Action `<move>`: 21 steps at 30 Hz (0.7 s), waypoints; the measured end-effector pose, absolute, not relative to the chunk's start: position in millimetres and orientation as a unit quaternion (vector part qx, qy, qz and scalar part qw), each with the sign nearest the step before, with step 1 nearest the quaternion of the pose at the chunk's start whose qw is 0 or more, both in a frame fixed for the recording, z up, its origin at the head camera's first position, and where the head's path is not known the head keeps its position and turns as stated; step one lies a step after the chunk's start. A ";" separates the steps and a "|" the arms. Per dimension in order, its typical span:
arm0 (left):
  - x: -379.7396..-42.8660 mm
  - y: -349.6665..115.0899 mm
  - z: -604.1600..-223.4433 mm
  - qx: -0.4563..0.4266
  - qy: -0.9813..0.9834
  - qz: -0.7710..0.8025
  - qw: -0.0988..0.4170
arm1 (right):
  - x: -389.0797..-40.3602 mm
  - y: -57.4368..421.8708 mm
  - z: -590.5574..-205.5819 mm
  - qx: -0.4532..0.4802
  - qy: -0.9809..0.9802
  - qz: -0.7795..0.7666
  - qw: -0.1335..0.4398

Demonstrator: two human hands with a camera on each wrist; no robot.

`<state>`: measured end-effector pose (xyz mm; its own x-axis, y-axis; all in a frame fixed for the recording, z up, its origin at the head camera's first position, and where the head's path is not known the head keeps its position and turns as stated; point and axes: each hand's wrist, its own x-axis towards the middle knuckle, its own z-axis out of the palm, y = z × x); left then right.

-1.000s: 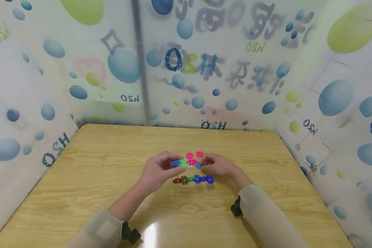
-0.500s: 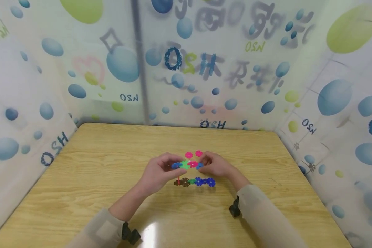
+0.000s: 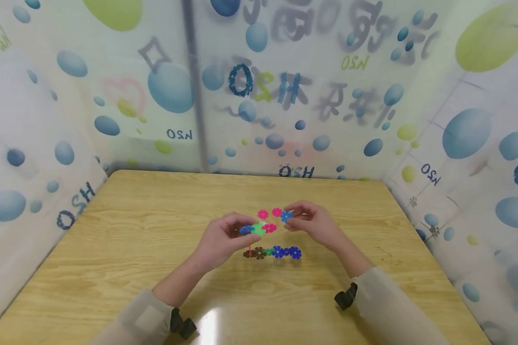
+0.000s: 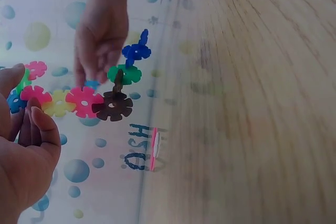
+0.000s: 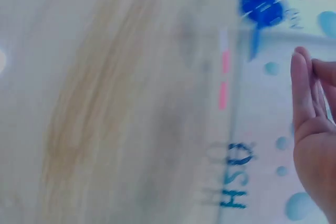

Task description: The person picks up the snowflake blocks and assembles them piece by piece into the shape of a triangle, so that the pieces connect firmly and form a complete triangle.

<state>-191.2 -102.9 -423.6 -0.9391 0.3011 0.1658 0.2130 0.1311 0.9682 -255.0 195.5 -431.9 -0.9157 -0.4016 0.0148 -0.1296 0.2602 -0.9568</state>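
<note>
My left hand (image 3: 220, 239) pinches a linked chain of plastic snowflake discs above the table. Its upper arm shows a blue disc (image 3: 245, 230), a green disc (image 3: 259, 229) and a pink disc (image 3: 269, 227). The lower arm runs through a brown disc (image 3: 259, 253) to a dark blue disc (image 3: 295, 253). A yellow disc (image 4: 59, 103) sits between pink ones in the left wrist view. Apart from the chain, my right hand (image 3: 312, 223) pinches a single lighter blue snowflake disc (image 3: 287, 216). In the right wrist view, that hand (image 5: 317, 135) hides its disc.
Two loose pink discs (image 3: 263, 214) lie flat on the wooden table (image 3: 177, 201), beyond the chain. A whitish piece (image 4: 157, 144) lies beside them, partly hidden in the head view. Printed curtains (image 3: 259, 143) surround the table's back and sides.
My right hand has moved right and away from the chain's pink end, taking the lighter blue disc with it. The left hand and the chain stay nearly where they were.
</note>
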 end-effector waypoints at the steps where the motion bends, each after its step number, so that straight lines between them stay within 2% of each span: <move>1: -191.1 -102.9 -423.6 0.171 0.752 0.636 0.035 | -250.9 195.9 -427.9 -0.172 0.773 -0.598 0.124; 11: -191.1 -104.0 -421.8 0.172 0.760 0.626 0.029 | -219.0 196.8 -404.3 -0.189 0.731 -0.636 0.164; 21: -190.8 -102.3 -422.8 0.181 0.749 0.636 0.035 | -213.2 191.0 -402.1 -0.180 0.718 -0.646 0.184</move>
